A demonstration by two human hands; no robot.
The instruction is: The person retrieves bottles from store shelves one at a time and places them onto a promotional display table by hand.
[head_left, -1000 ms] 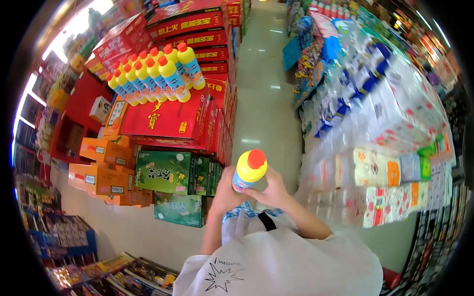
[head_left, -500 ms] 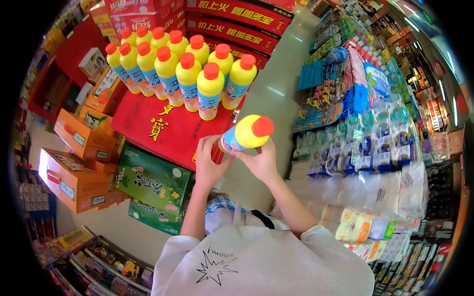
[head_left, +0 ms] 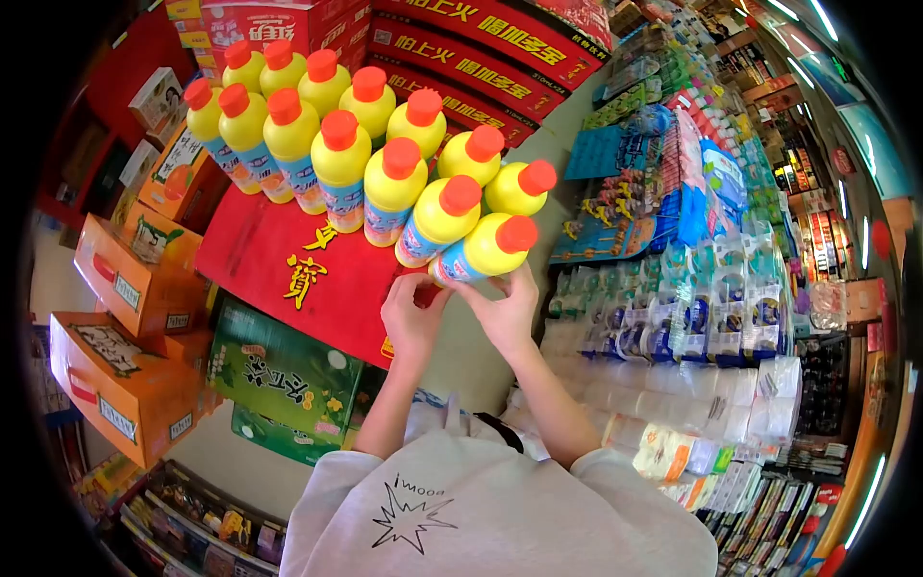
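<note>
Two rows of yellow bottles with red caps (head_left: 339,173) stand on a red carton (head_left: 288,274). At the right end of the front row is one more yellow bottle (head_left: 490,248), tilted to the right. My right hand (head_left: 505,313) is at the lower part of this bottle, thumb and fingers curved round its near side. My left hand (head_left: 415,313) is just to the left, by the bottle's base, with its fingers curled and a gap between thumb and forefinger; nothing shows in it. The bottle's bottom is partly hidden by my fingers.
Orange boxes (head_left: 135,385) and green cartons (head_left: 279,370) are at the left. Behind the bottles rise stacked red cartons (head_left: 461,62). On the right stand wrapped paper rolls (head_left: 673,394) and packs of cups (head_left: 711,308). A floor aisle (head_left: 461,341) runs between.
Both hands have brought the bottle from the aisle side to the end of the front row. My left hand has come away from the bottle's side. The view has shifted closer to the display.
</note>
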